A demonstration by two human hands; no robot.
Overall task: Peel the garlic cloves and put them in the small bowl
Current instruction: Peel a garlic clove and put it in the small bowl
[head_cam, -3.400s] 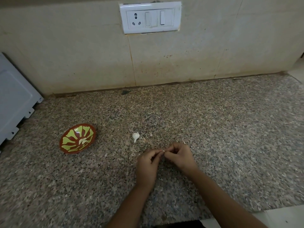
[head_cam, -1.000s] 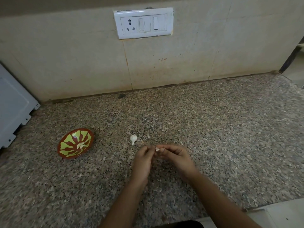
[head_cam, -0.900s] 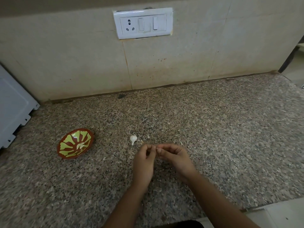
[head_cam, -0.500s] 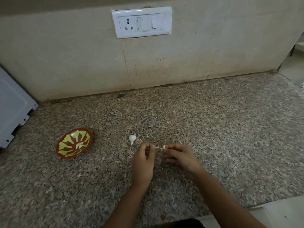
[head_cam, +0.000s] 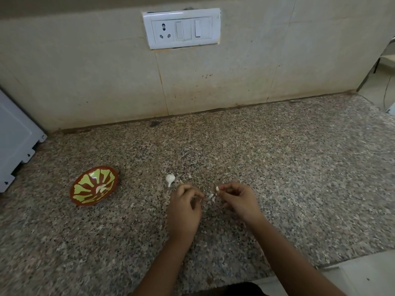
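My right hand (head_cam: 239, 199) pinches a small white garlic clove (head_cam: 217, 188) between thumb and fingertips, just above the granite counter (head_cam: 277, 167). My left hand (head_cam: 184, 205) is a short gap to its left with fingers curled; a tiny white scrap shows at its fingertips, and I cannot tell whether it holds it. Bits of white peel (head_cam: 211, 197) lie between the hands. An unpeeled clove (head_cam: 170, 179) lies on the counter just beyond my left hand. The small red and green bowl (head_cam: 83, 197) stands to the left with pale clove pieces (head_cam: 100, 188) inside.
A white appliance panel (head_cam: 15, 142) leans at the far left. The tiled wall behind carries a white socket and switch plate (head_cam: 181, 28). The counter's front edge runs along the bottom right, with pale floor (head_cam: 363, 272) past it.
My hands, joined on one clove earlier, have drawn apart. The clove stays in my right hand and peel bits have dropped between the hands.
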